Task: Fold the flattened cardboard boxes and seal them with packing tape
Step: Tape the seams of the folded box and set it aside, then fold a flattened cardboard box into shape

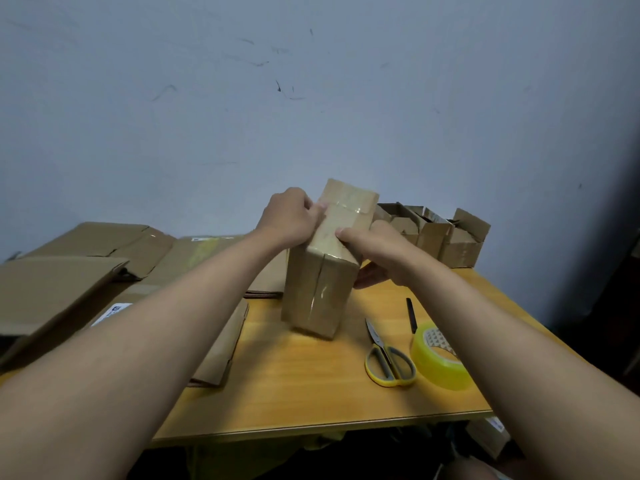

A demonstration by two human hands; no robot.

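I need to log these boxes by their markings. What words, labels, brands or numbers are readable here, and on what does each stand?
No text can be read.
White label with a blue mark, on flattened cardboard at left: too blurred to read.
Small label, on flat cardboard behind the left hand: too small to read.
White label, on a box below the table edge at right: blurred.

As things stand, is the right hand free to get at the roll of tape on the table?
Probably not right away: the right hand is gripping the box along with the left hand. Once it lets go, the tape roll lies in the open beside the scissors, with nothing over it.
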